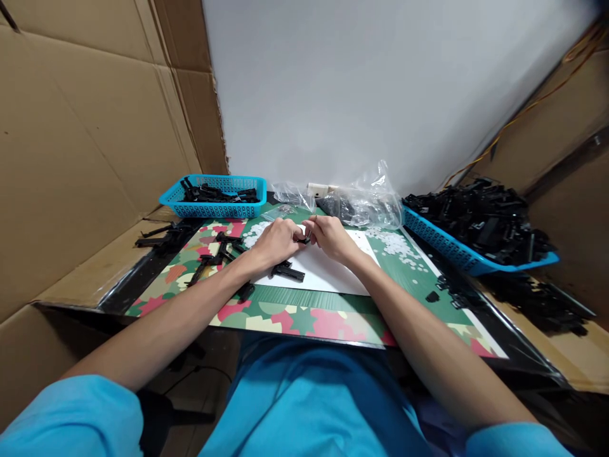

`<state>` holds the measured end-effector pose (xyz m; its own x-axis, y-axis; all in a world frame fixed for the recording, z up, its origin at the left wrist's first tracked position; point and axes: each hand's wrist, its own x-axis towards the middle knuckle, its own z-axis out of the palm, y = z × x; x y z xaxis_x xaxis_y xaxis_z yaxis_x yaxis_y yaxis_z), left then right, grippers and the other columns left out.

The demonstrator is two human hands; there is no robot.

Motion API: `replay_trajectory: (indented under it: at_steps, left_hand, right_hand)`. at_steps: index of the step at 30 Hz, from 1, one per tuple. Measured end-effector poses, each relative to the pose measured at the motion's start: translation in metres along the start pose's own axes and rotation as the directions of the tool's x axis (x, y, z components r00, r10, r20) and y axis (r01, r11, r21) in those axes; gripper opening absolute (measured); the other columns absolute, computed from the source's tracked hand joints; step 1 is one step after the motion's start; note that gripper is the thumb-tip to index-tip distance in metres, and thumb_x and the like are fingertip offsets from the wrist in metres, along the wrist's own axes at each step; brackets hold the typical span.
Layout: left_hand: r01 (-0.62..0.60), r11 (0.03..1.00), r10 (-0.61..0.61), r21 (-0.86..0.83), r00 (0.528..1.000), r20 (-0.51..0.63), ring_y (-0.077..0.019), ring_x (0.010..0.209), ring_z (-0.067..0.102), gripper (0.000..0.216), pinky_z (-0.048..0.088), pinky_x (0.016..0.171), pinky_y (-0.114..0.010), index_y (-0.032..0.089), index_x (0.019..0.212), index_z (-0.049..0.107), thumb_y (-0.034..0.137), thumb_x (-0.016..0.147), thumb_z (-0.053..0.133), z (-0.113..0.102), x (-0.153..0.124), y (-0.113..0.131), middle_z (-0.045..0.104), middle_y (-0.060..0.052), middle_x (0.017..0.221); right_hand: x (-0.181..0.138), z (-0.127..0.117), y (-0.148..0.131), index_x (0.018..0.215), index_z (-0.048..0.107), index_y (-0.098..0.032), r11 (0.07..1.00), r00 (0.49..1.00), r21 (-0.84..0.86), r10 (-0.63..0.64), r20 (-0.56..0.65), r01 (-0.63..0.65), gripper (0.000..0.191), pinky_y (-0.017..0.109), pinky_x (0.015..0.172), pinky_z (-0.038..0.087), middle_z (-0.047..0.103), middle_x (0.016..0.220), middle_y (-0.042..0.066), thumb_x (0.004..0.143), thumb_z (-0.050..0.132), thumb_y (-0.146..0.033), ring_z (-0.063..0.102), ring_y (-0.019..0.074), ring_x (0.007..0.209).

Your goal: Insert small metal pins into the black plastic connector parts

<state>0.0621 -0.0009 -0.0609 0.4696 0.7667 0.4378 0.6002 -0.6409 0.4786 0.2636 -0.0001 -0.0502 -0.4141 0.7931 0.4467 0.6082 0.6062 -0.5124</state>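
Over a white sheet (328,270) my two hands meet, fingers bent and close together. My left hand (281,240) is closed around a small black plastic part (303,240), most of it hidden by the fingers. My right hand (329,235) pinches at the same spot; what its fingertips hold is too small to make out. Just below my left hand lies a black plastic piece (288,272) on the sheet. More black pieces (221,249) lie left of my left wrist. Small white discs (254,233) are heaped behind my left hand, and others (394,244) are scattered at the right.
A blue basket (216,208) of black parts stands at the back left. A second blue basket (466,257), heaped high, is at the right. Clear plastic bags (375,206) lie along the wall. Loose black parts (547,301) lie at the right edge. Cardboard (85,127) rises on the left.
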Motion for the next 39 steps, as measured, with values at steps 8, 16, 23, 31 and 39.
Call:
replay_trajectory:
  at_steps: [8,16,23,31,39]
  left_hand:
    - [-0.055,0.997,0.056,-0.045,0.998,0.034,-0.0182,0.071,0.067,0.018,0.043,0.064,-0.029,0.018,0.07,0.075,0.022,0.086,0.071,0.001,0.001,-0.005,0.074,-0.004,0.071]
    - [-0.013,0.998,0.014,0.066,1.0,-0.005,-0.016,0.061,0.057,0.019,0.037,0.059,-0.031,0.018,0.07,0.074,0.02,0.088,0.069,0.005,-0.001,-0.004,0.067,-0.003,0.064]
    - [-0.005,0.998,0.006,0.058,1.0,-0.01,-0.0159,0.061,0.055,0.018,0.038,0.061,-0.032,0.017,0.069,0.075,0.018,0.086,0.068,0.007,-0.001,-0.007,0.07,-0.005,0.065]
    - [-0.008,0.999,0.009,0.041,0.999,-0.032,-0.0152,0.06,0.057,0.019,0.037,0.06,-0.031,0.017,0.067,0.073,0.022,0.085,0.072,0.006,0.0,-0.007,0.068,-0.003,0.062]
    - [0.039,0.998,-0.037,0.048,0.998,-0.051,-0.0224,0.075,0.073,0.005,0.053,0.071,-0.033,0.019,0.083,0.082,0.022,0.085,0.078,0.0,0.004,-0.012,0.081,-0.008,0.083]
  right_hand:
    - [0.0,0.0,0.001,0.069,0.059,-0.02,0.994,1.0,0.102,0.029,0.003,-0.029,0.049,0.028,0.071,0.044,0.063,0.06,0.002,0.112,0.045,-0.039,0.059,0.0157,0.061]
    - [0.002,0.003,0.002,0.069,0.059,-0.02,0.98,0.998,0.188,0.068,0.003,-0.068,0.06,0.028,0.064,0.047,0.065,0.061,0.005,0.109,0.046,-0.062,0.062,0.0168,0.059]
    - [0.001,0.005,0.0,0.07,0.06,-0.02,0.978,0.997,0.196,0.08,-0.006,-0.077,0.061,0.029,0.064,0.048,0.066,0.061,0.006,0.108,0.047,-0.065,0.062,0.0174,0.058]
    - [0.0,0.01,0.004,0.063,0.059,-0.021,0.982,0.997,0.177,0.073,-0.03,-0.067,0.061,0.03,0.07,0.048,0.065,0.059,0.006,0.109,0.048,-0.06,0.063,0.0183,0.062]
    - [-0.001,-0.005,0.002,0.075,0.069,-0.019,0.975,0.983,0.218,0.078,-0.164,-0.041,0.062,0.03,0.066,0.045,0.069,0.069,0.006,0.11,0.044,-0.064,0.062,0.017,0.063]
